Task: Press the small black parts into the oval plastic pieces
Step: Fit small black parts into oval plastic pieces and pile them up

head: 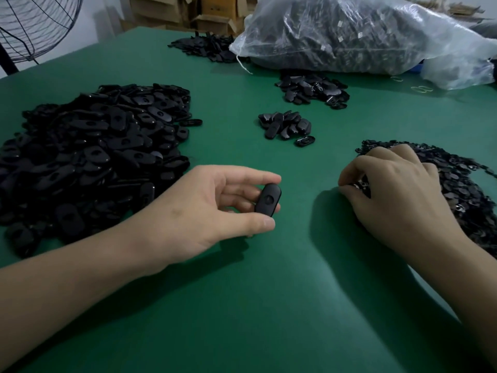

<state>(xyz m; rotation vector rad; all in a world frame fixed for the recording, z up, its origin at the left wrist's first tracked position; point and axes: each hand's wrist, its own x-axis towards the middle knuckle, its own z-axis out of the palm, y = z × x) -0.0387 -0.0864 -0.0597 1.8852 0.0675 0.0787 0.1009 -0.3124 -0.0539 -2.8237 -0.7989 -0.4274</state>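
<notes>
My left hand pinches an oval plastic piece between thumb and forefinger. My right hand, fingers curled, digs in the small black parts beneath it; whether it grips one, I cannot tell. Next, I judge: carry one part left and press it into the oval's recess.

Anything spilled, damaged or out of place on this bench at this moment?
Nothing stands out. The oval-piece heap and small-parts pile sit apart on the green table. The left hand pinches one oval piece; the right hand curls its fingers into the small-parts pile. The plastic bag looks intact.
</notes>
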